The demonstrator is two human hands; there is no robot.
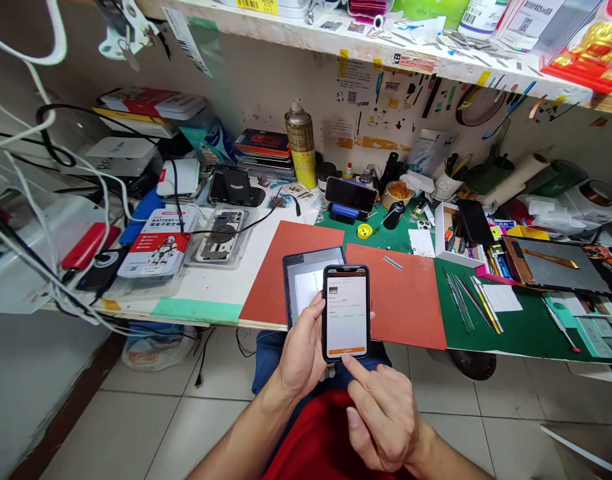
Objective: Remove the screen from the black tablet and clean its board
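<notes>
My left hand [302, 350] is closed round a smartphone [347, 327] in a black case, tilted up above the bench's front edge. The phone's lit screen shows a mostly white page with an orange bar along the bottom. My right hand [383, 413] holds nothing. Its index finger is stretched out to the lower edge of the phone, by the orange bar, while the other fingers are curled in. Behind the phone, a dark-framed tablet-like panel [289, 283] with a pale face lies on the left red mat [266, 280]; the phone and my left hand cover part of it.
A second red mat [409, 307] lies to the right. Tweezers [459, 300] and a tray of tools [449, 233] are farther right. A spray can [301, 147] stands at the back. Boxes [159, 243] and tangled cables [46, 260] crowd the left; a shelf [296, 43] overhangs.
</notes>
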